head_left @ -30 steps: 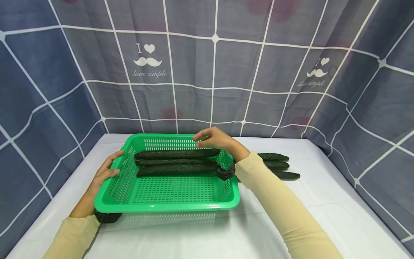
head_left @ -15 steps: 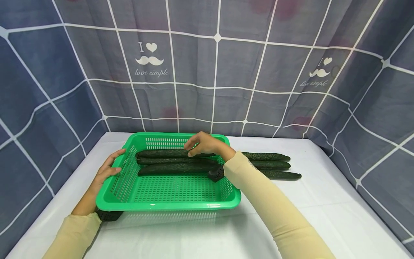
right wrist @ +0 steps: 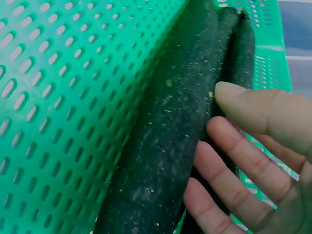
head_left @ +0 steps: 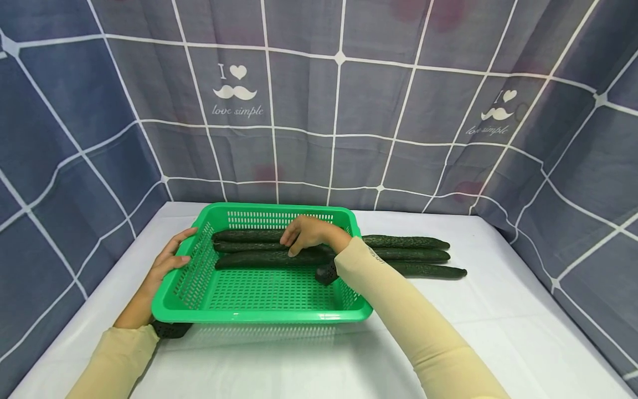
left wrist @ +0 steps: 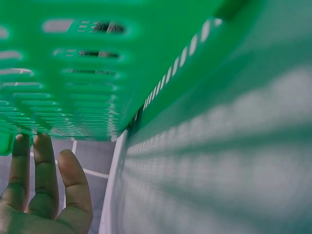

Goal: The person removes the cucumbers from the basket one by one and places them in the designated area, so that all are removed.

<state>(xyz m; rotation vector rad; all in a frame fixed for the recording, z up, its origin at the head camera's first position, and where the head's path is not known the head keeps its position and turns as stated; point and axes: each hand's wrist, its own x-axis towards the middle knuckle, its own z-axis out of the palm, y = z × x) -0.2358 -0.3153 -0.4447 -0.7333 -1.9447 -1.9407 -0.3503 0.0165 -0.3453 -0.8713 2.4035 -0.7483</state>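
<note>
In the head view, three long dark cucumbers lie side by side in a green plastic basket [head_left: 261, 317]. My right hand [head_left: 310, 233] is over them with loosely bent fingers. The right wrist view has its fingertips [right wrist: 214, 161] against the far side of the nearest cucumber [right wrist: 161, 131], not wrapped round it. At the basket's left side, my left hand [head_left: 166, 263] rests with its index finger and thumb over the rim. Fairly straight fingers [left wrist: 45, 161] touch the basket's outer wall [left wrist: 73, 114] in the left wrist view.
Three more cucumbers [head_left: 416, 255] lie on the white-covered table [head_left: 498, 310] to the right of the basket, their left ends partly hidden by the basket and right arm. A grey checked curtain [head_left: 299, 100] encloses the back and sides.
My right hand has moved left and nearer, from the far cucumber's right end to above the middle of the row. The left hand has stayed on the basket; the view has shifted slightly.
</note>
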